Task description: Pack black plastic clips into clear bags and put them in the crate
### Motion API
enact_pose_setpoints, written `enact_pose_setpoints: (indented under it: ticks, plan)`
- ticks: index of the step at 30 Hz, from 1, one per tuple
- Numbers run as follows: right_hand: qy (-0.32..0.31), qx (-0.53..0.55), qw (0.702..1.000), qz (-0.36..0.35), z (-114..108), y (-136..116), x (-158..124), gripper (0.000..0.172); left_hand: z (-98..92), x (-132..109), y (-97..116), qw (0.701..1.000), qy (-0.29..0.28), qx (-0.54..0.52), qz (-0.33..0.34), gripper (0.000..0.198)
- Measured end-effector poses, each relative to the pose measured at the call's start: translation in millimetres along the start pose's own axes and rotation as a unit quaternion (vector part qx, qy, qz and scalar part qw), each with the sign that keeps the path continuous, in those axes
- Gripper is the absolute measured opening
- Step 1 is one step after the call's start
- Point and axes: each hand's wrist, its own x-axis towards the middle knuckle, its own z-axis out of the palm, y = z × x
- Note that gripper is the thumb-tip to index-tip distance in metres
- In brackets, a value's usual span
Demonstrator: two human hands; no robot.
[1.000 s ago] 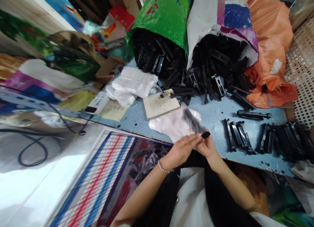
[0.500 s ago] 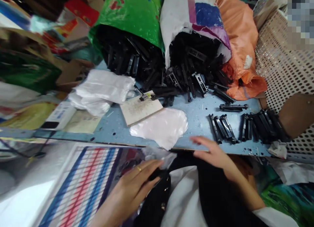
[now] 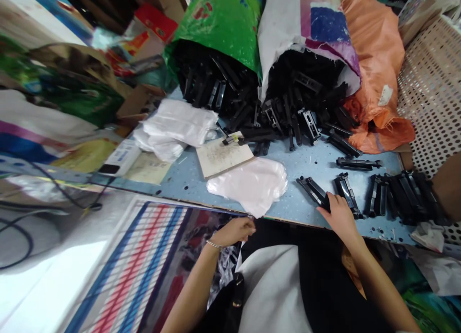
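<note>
My right hand (image 3: 338, 215) is closed on the near end of a pair of black plastic parts (image 3: 312, 191), long and narrow, lying aslant on the blue table (image 3: 298, 162). Beside it are more of these black parts (image 3: 346, 191), lined up toward the right. My left hand (image 3: 236, 231), with a bracelet at the wrist, is held at the table's front edge with its fingers curled. Its fingertips are close to the lower corner of a stack of thin white plastic bags (image 3: 252, 184). Whether they pinch anything is hidden.
A green sack (image 3: 219, 20) and a white sack (image 3: 284, 20) spill black parts at the back. An orange sack (image 3: 374, 59) and a perforated basket (image 3: 432, 83) stand right. A board (image 3: 225, 156) overlaps the bags. More white bags (image 3: 180, 121) lie left. A striped bag (image 3: 133, 270) is below.
My right hand has come down and taken hold of the black parts, which have shifted left. My left hand has moved up to the table edge from lower down, where clear plastic was beside it.
</note>
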Motion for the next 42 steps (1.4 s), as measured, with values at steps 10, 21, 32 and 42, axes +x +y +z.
enact_pose_setpoints:
  ticks: [10, 21, 32, 42]
  plan:
    - [-0.155, 0.714, 0.671, 0.129, 15.1, -69.8, 32.5, 0.040, 19.2, 94.1, 65.7, 0.948, 0.245, 0.177, 0.103, 0.015]
    - [-0.253, 0.794, 0.524, 0.174, 46.9, -126.6, 82.2, 0.023, -12.8, 79.0, 40.5, 0.951, 0.262, -0.113, 0.119, 0.029]
    - [-0.245, 0.837, 0.453, 0.185, 13.2, -68.6, 18.4, 0.037, 8.6, 60.6, 41.7, 0.870, 0.274, 0.307, 0.272, 0.044]
    - [-0.451, 0.843, 0.198, 0.218, 55.4, -79.3, -2.5, 0.056, 26.7, 36.4, 58.8, 0.848, 0.212, 0.314, 0.371, 0.066]
